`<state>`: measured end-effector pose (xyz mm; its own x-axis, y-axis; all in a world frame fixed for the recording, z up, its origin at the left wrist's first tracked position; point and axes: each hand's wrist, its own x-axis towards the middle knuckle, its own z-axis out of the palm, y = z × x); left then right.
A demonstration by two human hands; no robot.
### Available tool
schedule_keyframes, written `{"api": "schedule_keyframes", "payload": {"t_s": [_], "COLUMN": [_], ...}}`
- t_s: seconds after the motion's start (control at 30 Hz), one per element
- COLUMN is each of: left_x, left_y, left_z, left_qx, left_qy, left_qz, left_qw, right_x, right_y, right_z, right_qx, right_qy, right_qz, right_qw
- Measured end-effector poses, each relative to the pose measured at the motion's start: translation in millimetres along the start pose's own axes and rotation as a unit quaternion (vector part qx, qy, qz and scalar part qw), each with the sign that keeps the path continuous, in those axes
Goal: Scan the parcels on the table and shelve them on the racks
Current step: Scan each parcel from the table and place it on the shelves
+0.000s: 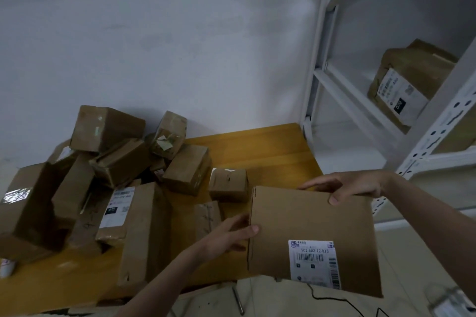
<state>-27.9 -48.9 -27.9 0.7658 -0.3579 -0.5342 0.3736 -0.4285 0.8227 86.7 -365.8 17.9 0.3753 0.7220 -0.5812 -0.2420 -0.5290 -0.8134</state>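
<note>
A white rack (pixel 401 100) is seen at the right, against the wall. On one of its shelves a taped brown parcel (pixel 409 82) is stored, lying tilted, with a white label facing out. Part of another brown package is glimpsed on the shelf below, behind a perforated upright; what it is cannot be told.

A yellow desk (pixel 257 147) is set beside the rack. Its left part is covered by a heap of cardboard parcels (pixel 108 162), piled loosely, some tilted and leaning on each other. All are sealed, so their contents cannot be seen. A long carton (pixel 144 234) is laid at the front of the heap, and a labelled parcel (pixel 116 211) is propped against its left side. A small cube-shaped carton (pixel 228 184) is placed apart from the heap, near the middle of the desk.

A flat box (pixel 309 229) is held in the air over the desk's near right corner, shut, with a barcode label (pixel 313 262) on its upper face. Its left edge is gripped by the left hand (pixel 229 235), thumb laid on top and fingers underneath. Its far edge is gripped by the right hand (pixel 353 184), thumb pressed on the top face and fingers curled over the back.
</note>
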Motion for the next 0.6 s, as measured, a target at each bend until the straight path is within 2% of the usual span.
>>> {"api": "schedule_keyframes", "payload": {"t_s": [0.1,0.2,0.27,0.33,0.37,0.4,0.47,0.53,0.6], "left_x": [5.7,11.3,17.3,20.8,22.3,22.6,25.7,27.7,28.7], "left_y": [1.6,0.7,-4.6,-10.0,-13.1,-14.8,-21.5,-25.2,-28.5], "left_z": [-9.0,-24.3,-38.5,-51.8,-58.6,-64.9,-83.2,-100.3,-113.9], "left_qx": [-0.029,-0.08,-0.114,-0.145,-0.16,-0.168,-0.153,-0.149,-0.152], "left_qy": [-0.005,0.012,0.024,0.053,0.076,0.097,0.13,0.16,0.189], "left_qz": [-0.019,0.01,0.015,0.021,0.023,0.023,0.022,0.02,0.018], "left_qw": [0.999,0.997,0.993,0.988,0.984,0.981,0.979,0.976,0.97], "right_x": [9.5,16.8,20.9,28.3,35.9,44.9,71.9,99.5,122.6], "right_y": [-4.8,-14.4,-13.0,7.5,23.3,40.9,75.3,93.3,94.1], "right_z": [-5.4,-11.2,-16.0,-19.7,-17.9,-11.3,7.3,31.4,53.5], "right_qx": [0.012,0.029,0.098,0.18,0.208,0.219,0.189,0.169,0.164], "right_qy": [0.008,0.065,0.171,0.308,0.366,0.407,0.438,0.398,0.349], "right_qz": [0.01,-0.011,-0.06,-0.094,-0.083,-0.055,0.057,0.158,0.21], "right_qw": [1.0,0.997,0.979,0.929,0.903,0.885,0.877,0.888,0.898]}}
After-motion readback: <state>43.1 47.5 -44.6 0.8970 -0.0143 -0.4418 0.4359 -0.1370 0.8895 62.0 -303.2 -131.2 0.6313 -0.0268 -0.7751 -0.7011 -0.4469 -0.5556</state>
